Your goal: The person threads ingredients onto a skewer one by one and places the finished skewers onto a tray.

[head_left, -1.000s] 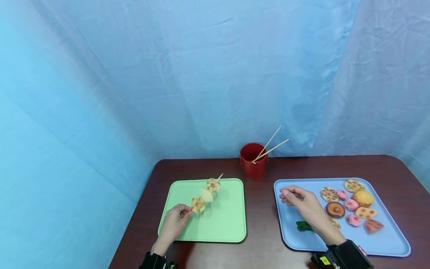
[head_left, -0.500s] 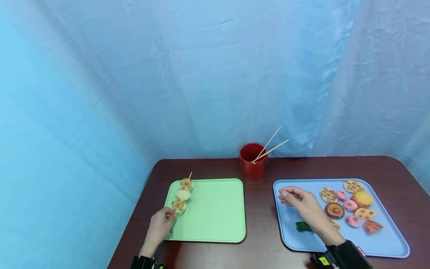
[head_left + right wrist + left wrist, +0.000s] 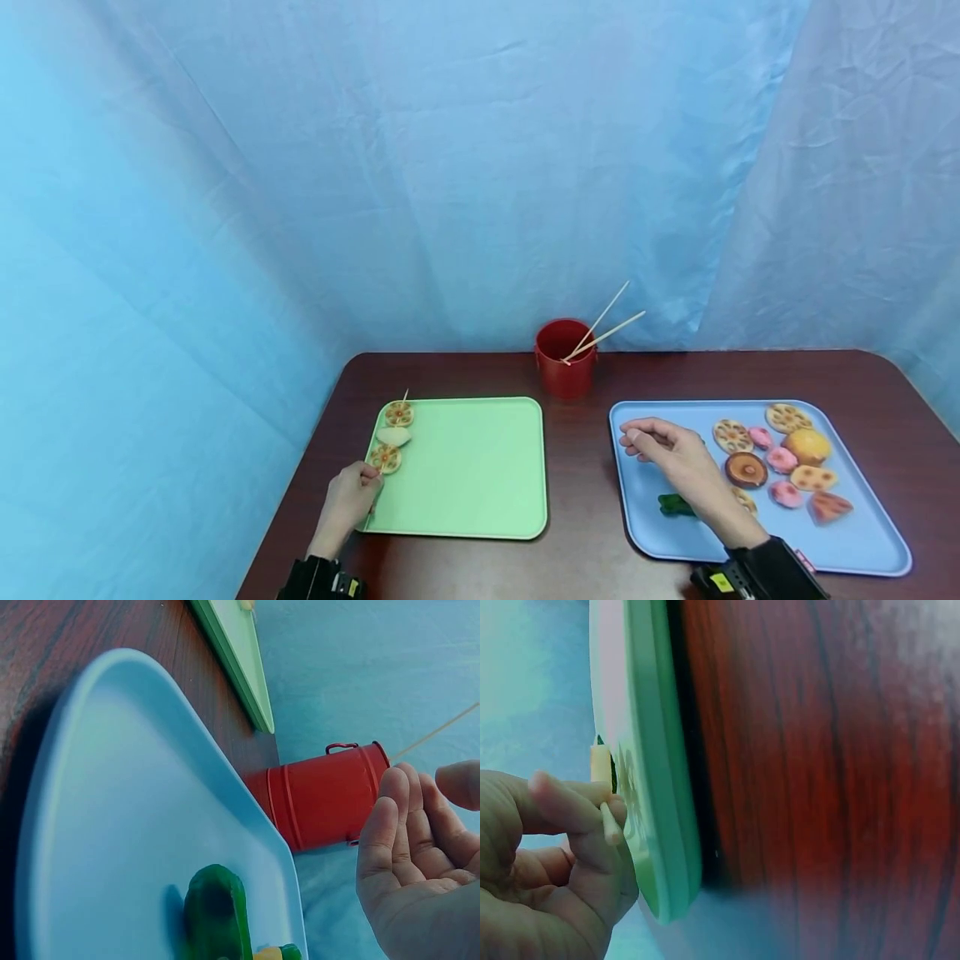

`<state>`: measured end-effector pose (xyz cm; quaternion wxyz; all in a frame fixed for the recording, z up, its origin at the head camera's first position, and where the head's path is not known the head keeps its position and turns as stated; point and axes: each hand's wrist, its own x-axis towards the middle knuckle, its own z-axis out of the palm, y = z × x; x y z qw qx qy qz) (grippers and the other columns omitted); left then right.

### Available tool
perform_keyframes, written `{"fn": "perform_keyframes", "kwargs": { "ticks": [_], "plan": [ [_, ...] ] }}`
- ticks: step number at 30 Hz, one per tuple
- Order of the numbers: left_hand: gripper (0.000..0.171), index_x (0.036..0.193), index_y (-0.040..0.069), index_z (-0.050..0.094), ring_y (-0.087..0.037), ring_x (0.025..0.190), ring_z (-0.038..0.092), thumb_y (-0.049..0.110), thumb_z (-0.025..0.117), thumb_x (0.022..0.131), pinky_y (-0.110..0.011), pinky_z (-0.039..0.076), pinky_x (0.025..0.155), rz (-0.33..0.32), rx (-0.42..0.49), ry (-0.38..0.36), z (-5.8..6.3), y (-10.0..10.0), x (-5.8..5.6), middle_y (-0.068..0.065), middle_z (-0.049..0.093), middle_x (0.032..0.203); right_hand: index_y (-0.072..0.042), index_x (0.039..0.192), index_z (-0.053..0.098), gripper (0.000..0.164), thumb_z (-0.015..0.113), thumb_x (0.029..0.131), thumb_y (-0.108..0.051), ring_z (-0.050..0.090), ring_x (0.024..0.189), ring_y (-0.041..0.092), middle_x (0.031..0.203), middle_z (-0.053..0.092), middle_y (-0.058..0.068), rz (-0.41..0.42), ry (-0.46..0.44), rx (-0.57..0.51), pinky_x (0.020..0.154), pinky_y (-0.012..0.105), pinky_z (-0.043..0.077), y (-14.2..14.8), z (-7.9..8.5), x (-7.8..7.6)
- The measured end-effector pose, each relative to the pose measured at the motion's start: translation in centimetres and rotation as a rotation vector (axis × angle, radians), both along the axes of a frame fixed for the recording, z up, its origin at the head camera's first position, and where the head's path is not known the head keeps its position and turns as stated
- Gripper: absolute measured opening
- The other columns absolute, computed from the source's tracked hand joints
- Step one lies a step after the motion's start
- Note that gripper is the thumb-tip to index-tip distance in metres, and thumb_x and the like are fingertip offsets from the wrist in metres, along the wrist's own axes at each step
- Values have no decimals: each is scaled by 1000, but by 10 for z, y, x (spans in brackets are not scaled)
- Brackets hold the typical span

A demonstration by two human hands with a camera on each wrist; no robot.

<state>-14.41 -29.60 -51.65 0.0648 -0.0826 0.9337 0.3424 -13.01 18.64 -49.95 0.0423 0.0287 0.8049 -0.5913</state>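
Observation:
My left hand (image 3: 347, 505) pinches the near end of a wooden skewer (image 3: 610, 825) between thumb and fingers. Threaded on it are two round lotus root slices (image 3: 386, 458) with a pale whitish piece (image 3: 393, 437) between them; the pointed tip shows beyond the farther slice. This skewer lies along the left edge of the green tray (image 3: 480, 475). Above the left part of the blue tray (image 3: 652, 533), my right hand (image 3: 678, 460) hovers with loosely bent fingers and nothing in them. A dark green vegetable piece (image 3: 216, 915) lies below it.
A red bucket (image 3: 567, 379) holding thin wooden skewers (image 3: 611, 327) stands at the table's back between the trays. On the blue tray's right side are lotus slices (image 3: 789, 417), a mushroom cap (image 3: 746, 470), pink pieces (image 3: 786, 494), a yellow piece (image 3: 808, 446) and a reddish wedge (image 3: 828, 507).
My left hand has carried the loaded skewer leftward across the green tray to its left edge and lowered it. The right hand has stayed over the blue tray.

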Motion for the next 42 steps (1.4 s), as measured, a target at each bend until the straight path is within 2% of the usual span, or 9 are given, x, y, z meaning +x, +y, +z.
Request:
{"fn": "perform_keyframes", "kwargs": {
  "ticks": [4, 10, 14, 18, 20, 24, 29, 39, 42],
  "plan": [
    [17, 110, -7, 65, -21, 76, 62, 6, 63, 99, -38, 51, 65, 4, -12, -14, 0, 0, -2, -13, 67, 94, 3, 131, 65, 50, 61, 105, -40, 69, 95, 16, 113, 73, 15, 0, -8, -7, 83, 29, 57, 0, 0, 0],
    [18, 112, -8, 65, -19, 61, 60, 6, 61, 101, -36, 47, 58, 3, 42, -60, 5, -1, -1, -10, 66, 85, 3, 131, 65, 51, 61, 105, -40, 69, 95, 14, 113, 73, 15, 0, -16, -16, 83, 30, 57, 1, 0, 0],
    [19, 84, 3, 64, -16, 52, 46, 12, 63, 100, -32, 36, 51, -44, -32, -62, 14, -4, -2, -1, 50, 63, 3, 132, 65, 51, 60, 105, -40, 69, 96, 15, 114, 72, 15, 3, -20, -21, 83, 30, 57, 1, 1, 1],
    [26, 78, 8, 58, -17, 54, 41, 20, 66, 100, -33, 33, 51, -82, -163, 7, 33, -1, -4, -1, 44, 63, 2, 133, 64, 52, 59, 106, -41, 69, 100, 22, 116, 72, 15, 15, -24, -24, 85, 32, 57, 3, 3, 1],
    [19, 93, 5, 66, -18, 62, 50, 23, 67, 100, -36, 40, 56, -87, -193, 73, 43, 6, -6, -4, 56, 76, 2, 133, 64, 51, 59, 106, -41, 69, 102, 25, 116, 72, 16, 19, -23, -21, 86, 32, 57, 5, 4, 2],
    [30, 119, 2, 69, -27, 89, 64, 25, 69, 100, -45, 51, 77, -143, -190, 247, 58, 34, -14, -10, 66, 105, 2, 133, 64, 49, 59, 106, -39, 69, 102, 26, 116, 72, 17, 18, -16, -23, 85, 32, 57, 6, 4, 2],
    [30, 123, 6, 70, -35, 117, 62, 24, 70, 100, -53, 46, 99, -243, -65, 377, 66, 81, -28, -13, 65, 121, 3, 132, 65, 47, 60, 106, -37, 69, 98, 21, 114, 72, 16, 7, -20, -19, 84, 31, 57, 2, 3, 2],
    [33, 131, 6, 64, -30, 121, 61, 26, 60, 106, -51, 50, 99, -363, 274, 363, 44, 167, -41, -12, 66, 129, 2, 131, 65, 46, 60, 106, -36, 70, 95, 20, 111, 74, 14, -11, -74, -19, 84, 30, 57, -5, -4, 5],
    [33, 131, 5, 65, -27, 119, 62, 28, 58, 107, -49, 50, 101, -362, 446, 296, 39, 189, -40, -10, 68, 126, 2, 130, 65, 46, 60, 106, -36, 70, 94, 19, 111, 74, 14, -12, -73, -25, 83, 30, 57, -5, -6, 3]
  ]
}}
